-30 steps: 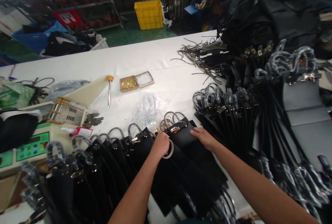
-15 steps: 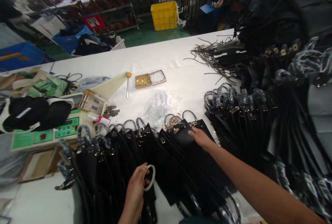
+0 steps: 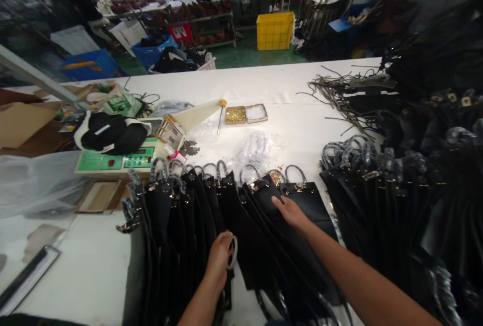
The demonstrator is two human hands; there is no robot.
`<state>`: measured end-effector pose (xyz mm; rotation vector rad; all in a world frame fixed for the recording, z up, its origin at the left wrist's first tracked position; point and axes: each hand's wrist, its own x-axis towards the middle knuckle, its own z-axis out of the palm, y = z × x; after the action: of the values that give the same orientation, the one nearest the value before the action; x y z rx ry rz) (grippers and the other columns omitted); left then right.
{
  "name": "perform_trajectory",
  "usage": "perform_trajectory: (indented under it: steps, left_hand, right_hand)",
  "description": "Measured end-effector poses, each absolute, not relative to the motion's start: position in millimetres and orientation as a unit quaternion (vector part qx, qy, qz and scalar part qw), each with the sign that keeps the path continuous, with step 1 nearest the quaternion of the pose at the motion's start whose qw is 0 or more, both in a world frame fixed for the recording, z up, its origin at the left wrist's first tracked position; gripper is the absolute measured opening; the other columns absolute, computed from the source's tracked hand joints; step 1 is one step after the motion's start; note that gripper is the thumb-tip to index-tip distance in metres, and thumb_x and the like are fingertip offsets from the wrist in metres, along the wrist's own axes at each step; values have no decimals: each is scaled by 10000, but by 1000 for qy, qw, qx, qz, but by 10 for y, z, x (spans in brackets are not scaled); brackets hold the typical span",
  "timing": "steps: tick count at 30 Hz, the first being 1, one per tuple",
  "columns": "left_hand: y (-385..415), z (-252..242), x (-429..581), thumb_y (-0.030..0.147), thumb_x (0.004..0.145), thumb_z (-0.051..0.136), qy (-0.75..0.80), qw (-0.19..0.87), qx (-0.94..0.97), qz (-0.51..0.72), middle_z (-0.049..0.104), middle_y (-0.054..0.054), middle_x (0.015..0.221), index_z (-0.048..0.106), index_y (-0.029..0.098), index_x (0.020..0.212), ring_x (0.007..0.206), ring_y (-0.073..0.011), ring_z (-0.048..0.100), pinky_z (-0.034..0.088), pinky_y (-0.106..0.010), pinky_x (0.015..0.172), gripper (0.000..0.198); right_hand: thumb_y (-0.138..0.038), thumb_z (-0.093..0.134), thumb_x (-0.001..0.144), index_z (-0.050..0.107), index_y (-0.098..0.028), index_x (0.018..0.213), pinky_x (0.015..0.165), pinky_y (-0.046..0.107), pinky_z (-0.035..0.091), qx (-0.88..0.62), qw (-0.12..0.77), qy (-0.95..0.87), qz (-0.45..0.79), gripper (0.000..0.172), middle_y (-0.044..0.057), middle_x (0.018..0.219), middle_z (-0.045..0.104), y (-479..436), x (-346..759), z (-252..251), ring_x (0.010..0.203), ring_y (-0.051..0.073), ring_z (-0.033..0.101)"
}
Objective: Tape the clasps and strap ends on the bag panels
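My right hand (image 3: pixel 290 211) is closed on the upper edge of a black handbag (image 3: pixel 268 196), thumb and fingers pinching its side. This bag leans left against a row of similar black bags (image 3: pixel 196 220) with plastic-wrapped handles and gold fittings. Another black bag (image 3: pixel 306 202) lies just right of my fingers, its handle toward the table's far side. My left hand (image 3: pixel 220 255) is closed around a narrow roll of white tape (image 3: pixel 233 252), in front of the row. Its fingertips are partly hidden behind the hand.
More wrapped black bags (image 3: pixel 362 200) stand at the right. Beyond the row are clear plastic wrap (image 3: pixel 254 149), a small box of gold hardware (image 3: pixel 235 115) and a screwdriver (image 3: pixel 221 116). A green-panelled machine (image 3: pixel 121 161) sits left; dark cords (image 3: pixel 335 94) lie at the back right.
The view has swung left. My right hand has moved left over the table with the bag's edge, baring more of the bag on the right. My left hand still has the tape roll.
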<state>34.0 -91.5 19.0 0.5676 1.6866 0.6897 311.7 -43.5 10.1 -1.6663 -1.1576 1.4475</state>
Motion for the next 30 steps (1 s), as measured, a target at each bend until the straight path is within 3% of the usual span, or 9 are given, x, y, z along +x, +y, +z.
perform_trajectory:
  steps: [4, 7, 11, 17, 23, 27, 30]
  left_hand:
    - [-968, 135, 322, 393, 776, 662, 720, 595, 218, 284, 701, -105, 1194, 722, 180, 909, 1160, -258, 629, 493, -337, 884, 258]
    - [-1002, 111, 364, 386, 765, 672, 711, 604, 213, 289, 626, -100, 1389, 733, 181, 909, 1231, -254, 595, 482, -315, 883, 258]
    - [-1073, 207, 413, 412, 741, 694, 705, 612, 208, 290, 712, -133, 1172, 718, 163, 959, 1145, -305, 618, 484, -362, 833, 331]
    - [-1506, 796, 168, 413, 757, 772, 642, 639, 173, 386, 607, -160, 1391, 731, 143, 1026, 1164, -294, 620, 542, -371, 858, 384]
    - [-1983, 1554, -225, 368, 817, 780, 522, 672, 139, 506, 653, -165, 1337, 650, 143, 939, 1005, -272, 691, 592, -330, 637, 287]
    - [-2059, 1740, -711, 315, 831, 773, 492, 670, 103, 547, 710, -146, 1231, 623, 145, 960, 669, -173, 676, 459, -224, 390, 261]
    - [-2158, 1727, -1302, 242, 805, 778, 499, 627, 48, 596, 742, -90, 1110, 634, 153, 997, 542, -121, 605, 363, -189, 329, 256]
  right_hand:
    - [-713, 587, 869, 638, -210, 1266, 1076, 442, 460, -632, 320, -411, 574, 643, 107, 1289, 690, -494, 2885, 47, 1240, 311, 617]
    - [-501, 844, 692, 571, -203, 1280, 984, 411, 510, -638, 283, -472, 539, 714, 95, 1205, 715, -551, 2720, 56, 1112, 302, 674]
    - [-279, 755, 728, 618, -206, 1133, 887, 345, 522, -653, 249, -507, 504, 434, 47, 1049, 752, -643, 2598, 188, 985, 258, 707]
    - [-391, 695, 798, 642, -200, 1226, 993, 407, 519, -578, 341, -551, 496, 472, 85, 1197, 734, -1017, 2783, 862, 1105, 309, 680]
    - [-582, 732, 772, 641, -229, 1296, 953, 413, 572, -562, 373, -525, 520, 639, 97, 1256, 722, -1168, 2977, 1944, 1109, 352, 695]
    - [-553, 785, 771, 593, -265, 1377, 914, 434, 602, -489, 427, -457, 608, 698, 96, 1311, 699, -1153, 2634, 2521, 1092, 341, 706]
    - [-498, 814, 766, 591, -262, 1379, 872, 444, 616, -418, 471, -401, 665, 694, 110, 1302, 703, -1105, 2106, 2814, 1047, 334, 723]
